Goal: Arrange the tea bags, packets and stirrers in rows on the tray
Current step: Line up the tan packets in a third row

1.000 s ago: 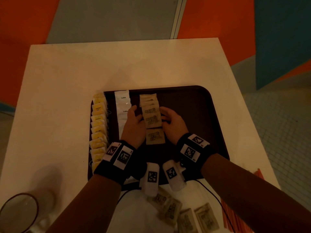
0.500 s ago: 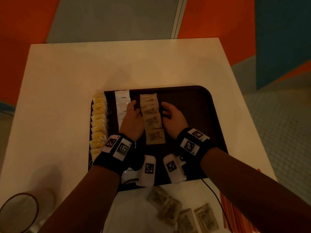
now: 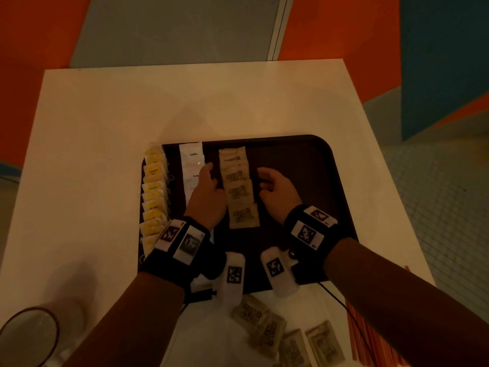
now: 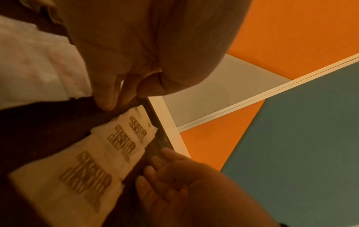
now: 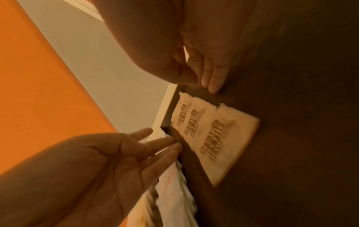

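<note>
On the dark brown tray lie three rows running away from me: yellow tea bags along its left edge, white coffee packets, and brown sugar packets overlapping in the middle. My left hand is just left of the sugar row, fingers relaxed and empty. My right hand is just right of it, a small gap away, also empty. In the left wrist view the sugar packets lie flat between both hands. The right wrist view shows the right fingertips down near the tray beside the row.
Several loose sugar packets lie on the white table in front of the tray. Orange stirrers lie at the front right edge. A glass cup stands at the front left. The tray's right half is bare.
Both hands slid farther up along the sides of the sugar row, then drew slightly apart from it. The packets now lie straighter in line.
</note>
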`<state>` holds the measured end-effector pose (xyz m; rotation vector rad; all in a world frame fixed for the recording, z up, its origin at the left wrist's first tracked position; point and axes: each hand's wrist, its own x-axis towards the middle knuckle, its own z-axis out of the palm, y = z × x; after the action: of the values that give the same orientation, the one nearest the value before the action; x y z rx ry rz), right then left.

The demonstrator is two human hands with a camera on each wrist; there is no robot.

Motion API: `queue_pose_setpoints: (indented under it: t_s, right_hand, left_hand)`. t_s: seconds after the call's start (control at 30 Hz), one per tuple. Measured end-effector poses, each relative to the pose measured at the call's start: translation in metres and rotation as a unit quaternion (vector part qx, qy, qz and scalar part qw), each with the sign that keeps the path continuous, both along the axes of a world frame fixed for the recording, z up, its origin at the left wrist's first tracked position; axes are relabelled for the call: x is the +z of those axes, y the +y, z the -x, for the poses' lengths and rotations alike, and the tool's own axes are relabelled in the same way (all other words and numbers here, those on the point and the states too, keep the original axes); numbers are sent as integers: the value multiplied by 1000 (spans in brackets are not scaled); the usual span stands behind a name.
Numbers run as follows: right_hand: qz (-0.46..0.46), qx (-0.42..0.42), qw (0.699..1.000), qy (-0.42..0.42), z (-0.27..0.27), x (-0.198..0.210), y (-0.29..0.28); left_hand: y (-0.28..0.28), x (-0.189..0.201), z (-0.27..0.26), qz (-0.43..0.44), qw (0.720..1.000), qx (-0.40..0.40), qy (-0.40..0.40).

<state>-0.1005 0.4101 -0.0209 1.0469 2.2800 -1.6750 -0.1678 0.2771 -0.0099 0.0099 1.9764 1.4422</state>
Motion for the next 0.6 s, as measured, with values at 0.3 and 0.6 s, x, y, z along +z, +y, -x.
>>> queue_pose_setpoints:
  t_s: [0.3, 0.6]
  right_hand:
    - [-132, 105, 985, -32, -37, -7, -22]
    - [-172, 185, 964, -85, -27, -6, -20]
  left_hand:
    - [-9, 1, -43, -20, 999, 9, -32]
    - [-9, -6, -45, -24, 998, 45, -32]
